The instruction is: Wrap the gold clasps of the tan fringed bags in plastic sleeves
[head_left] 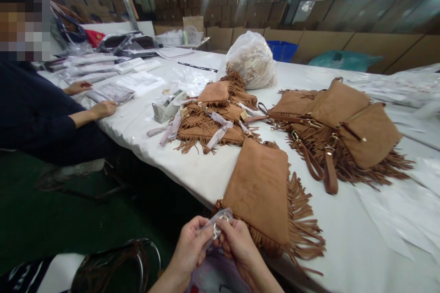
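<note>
Near the table's front edge, my left hand (191,243) and my right hand (239,240) pinch a small clear plastic sleeve (225,214) between them. Pale gold metal rings or a clasp (216,230) show inside it; the rest of its contents is hidden by my fingers. Just beyond my right hand lies a tan suede pouch (259,187) with long fringe spread to its right. Several more fringed pouches (215,91) are piled farther back, with plastic-wrapped straps (220,135) lying on them.
At right, a stack of fringed bags (343,105) carries brown wrist straps (330,171). A stuffed clear bag (250,60) and a grey tape dispenser (168,106) stand behind the pouches. A co-worker's hand (105,109) touches packaged goods at left. A chair (144,256) is at lower left.
</note>
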{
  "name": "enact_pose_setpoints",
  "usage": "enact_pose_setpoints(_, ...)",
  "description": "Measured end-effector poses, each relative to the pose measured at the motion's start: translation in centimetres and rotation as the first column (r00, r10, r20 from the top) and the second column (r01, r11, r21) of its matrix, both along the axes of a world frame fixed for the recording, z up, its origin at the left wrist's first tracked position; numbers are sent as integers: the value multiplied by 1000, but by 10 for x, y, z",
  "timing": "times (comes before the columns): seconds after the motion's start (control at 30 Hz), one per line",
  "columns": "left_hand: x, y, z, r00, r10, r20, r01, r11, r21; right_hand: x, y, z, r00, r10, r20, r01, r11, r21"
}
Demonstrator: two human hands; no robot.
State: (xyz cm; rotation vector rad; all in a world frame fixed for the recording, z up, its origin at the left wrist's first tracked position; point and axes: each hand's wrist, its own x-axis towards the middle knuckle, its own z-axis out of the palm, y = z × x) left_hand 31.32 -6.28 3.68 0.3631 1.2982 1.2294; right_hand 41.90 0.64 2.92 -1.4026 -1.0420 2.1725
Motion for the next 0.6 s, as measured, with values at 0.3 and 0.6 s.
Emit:
enact_pose_setpoints(0.3, 13, -3, 10, 987, 159, -3, -158, 983, 91, 3, -2, 22, 992, -122, -44, 118, 990, -82)
enact_pose_setpoints(0.6, 2, -8, 22, 789, -169, -590, 323, 931, 166, 14, 9, 43, 991, -135, 15, 136, 982, -130)
